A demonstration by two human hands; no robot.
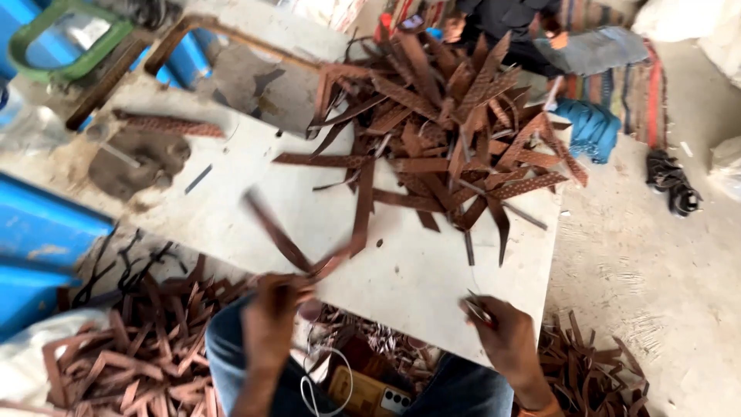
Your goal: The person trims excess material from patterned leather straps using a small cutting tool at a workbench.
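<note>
Item 1: left hand [270,313], closed on the near end of a brown strap [287,245]. I read the strap as folded or doubled at the grip, its two limbs rising in a V over the tabletop [417,286]. The left limb is blurred, so I take it to be in motion.

Item 2: right hand [505,336], closed around a small slim tool [477,309] at the near edge of the tabletop; I cannot tell its kind. It sits close to the body, likely for control.

Item 3: heap of brown straps [455,123], piled at the far end of the tabletop, within reach but apart from the held one.

Item 4: loose offcuts [147,340] on the floor to my left and more at my right [587,371], apparently dropped beside the seat.

Item 5: another person [525,31] seated beyond the heap, hands at its far edge.

Item 6: blue bundle [590,127] just off the far right corner.
</note>
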